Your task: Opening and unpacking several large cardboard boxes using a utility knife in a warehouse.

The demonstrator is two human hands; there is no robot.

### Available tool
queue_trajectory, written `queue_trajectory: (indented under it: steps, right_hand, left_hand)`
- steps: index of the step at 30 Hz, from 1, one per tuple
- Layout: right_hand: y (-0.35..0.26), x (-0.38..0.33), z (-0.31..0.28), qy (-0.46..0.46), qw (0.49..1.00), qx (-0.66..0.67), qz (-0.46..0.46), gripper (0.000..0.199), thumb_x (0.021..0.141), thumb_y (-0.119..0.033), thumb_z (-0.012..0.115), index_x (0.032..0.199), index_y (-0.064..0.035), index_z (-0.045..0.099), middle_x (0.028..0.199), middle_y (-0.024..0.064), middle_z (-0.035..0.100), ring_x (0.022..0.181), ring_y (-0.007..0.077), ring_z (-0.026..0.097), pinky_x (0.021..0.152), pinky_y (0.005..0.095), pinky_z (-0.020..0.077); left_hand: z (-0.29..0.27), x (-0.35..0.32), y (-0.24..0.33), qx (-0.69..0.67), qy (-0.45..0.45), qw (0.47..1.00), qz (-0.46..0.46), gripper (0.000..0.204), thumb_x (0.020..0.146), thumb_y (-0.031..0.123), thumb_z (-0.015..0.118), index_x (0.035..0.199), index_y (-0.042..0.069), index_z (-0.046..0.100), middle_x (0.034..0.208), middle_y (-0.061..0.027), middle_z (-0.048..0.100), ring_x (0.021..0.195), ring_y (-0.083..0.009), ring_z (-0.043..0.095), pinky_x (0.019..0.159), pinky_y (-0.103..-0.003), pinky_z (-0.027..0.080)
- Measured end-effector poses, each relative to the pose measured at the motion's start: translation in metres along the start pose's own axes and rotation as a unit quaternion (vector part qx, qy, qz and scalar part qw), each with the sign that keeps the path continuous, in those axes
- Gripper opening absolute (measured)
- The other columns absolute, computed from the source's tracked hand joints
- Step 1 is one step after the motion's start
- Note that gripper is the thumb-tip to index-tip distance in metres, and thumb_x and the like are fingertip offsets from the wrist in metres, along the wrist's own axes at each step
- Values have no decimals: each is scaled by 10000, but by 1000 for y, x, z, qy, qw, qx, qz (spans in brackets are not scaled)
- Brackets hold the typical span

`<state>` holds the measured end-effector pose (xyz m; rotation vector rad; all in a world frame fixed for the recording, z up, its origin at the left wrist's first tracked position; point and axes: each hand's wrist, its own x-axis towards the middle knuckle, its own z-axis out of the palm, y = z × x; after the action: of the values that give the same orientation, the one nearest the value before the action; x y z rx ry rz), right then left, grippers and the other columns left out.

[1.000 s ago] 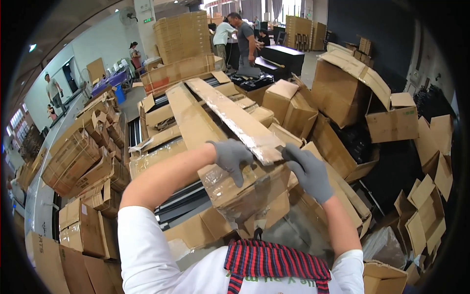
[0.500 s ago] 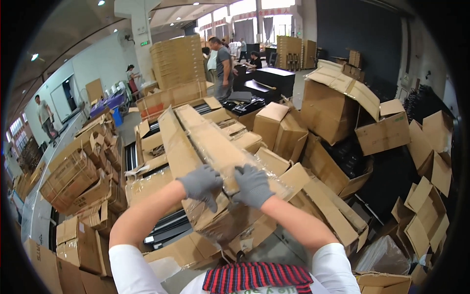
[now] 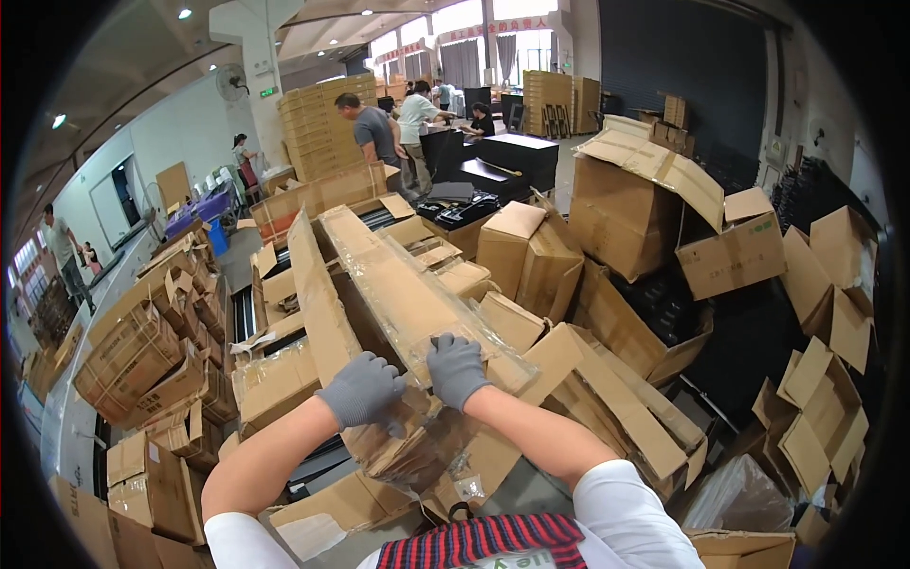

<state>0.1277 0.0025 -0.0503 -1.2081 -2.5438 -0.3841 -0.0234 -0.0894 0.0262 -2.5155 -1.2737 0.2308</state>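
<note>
In front of me lies a long brown cardboard box, its two long top flaps parted along a dark gap. My left hand [image 3: 363, 391], in a grey knit glove, is closed on the near end of the left flap [image 3: 320, 303]. Also gloved in grey, my right hand [image 3: 457, 372] has its fingers curled over the near edge of the right flap [image 3: 408, 294]. Clear tape hangs crumpled from the box's near end [image 3: 393, 453]. What lies inside the box is hidden in shadow.
Flattened and torn cartons [image 3: 142, 356] pile up at the left. An open carton [image 3: 640, 327] with black contents lies at the right, near a tall box [image 3: 621, 213]. Farther back, a person in a grey shirt [image 3: 373, 133] stands by stacked cartons [image 3: 318, 123].
The gap between the two long flaps has widened, with the left flap swung outward. My hands have moved farther apart. The person in the grey shirt now leans forward.
</note>
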Motion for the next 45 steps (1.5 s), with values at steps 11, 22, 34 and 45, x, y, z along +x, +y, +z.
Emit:
queue_trajectory:
  steps: [11, 22, 34, 45]
  right_hand:
    - [47, 18, -16, 74, 993, 85, -24, 275, 746, -157, 513, 1007, -104, 582, 958, 171, 525, 779, 306, 574, 647, 429, 453]
    - [116, 26, -7, 155, 457, 843, 238, 279, 849, -217, 591, 999, 19, 591, 900, 60, 629, 814, 159, 603, 693, 307, 491]
    - [100, -21, 51, 200, 472, 810, 284, 407, 834, -242, 614, 1129, 26, 528, 1063, 73, 584, 882, 164, 561, 761, 285, 451]
    - [93, -27, 48, 179, 319, 873, 322, 417, 851, -288, 591, 1185, -58, 493, 1050, 84, 580, 866, 224, 599, 663, 389, 512]
  left_hand:
    - [-28, -140, 4, 51, -21, 983, -174, 319, 607, 328, 709, 794, 120, 555, 834, -58, 552, 849, -241, 529, 796, -349, 392]
    - [-17, -152, 22, -336, -74, 899, -272, 701, 672, 595, 630, 1068, 20, 566, 988, -182, 599, 959, -335, 557, 806, -388, 449]
    - [47, 5, -5, -443, -164, 802, -366, 1082, 552, 601, 728, 1316, -43, 310, 1339, -215, 371, 1237, -318, 371, 1010, -361, 325]
    - [-79, 6, 20, -162, -64, 928, -330, 413, 589, 370, 734, 862, 85, 612, 847, -154, 622, 803, -326, 599, 704, -385, 471]
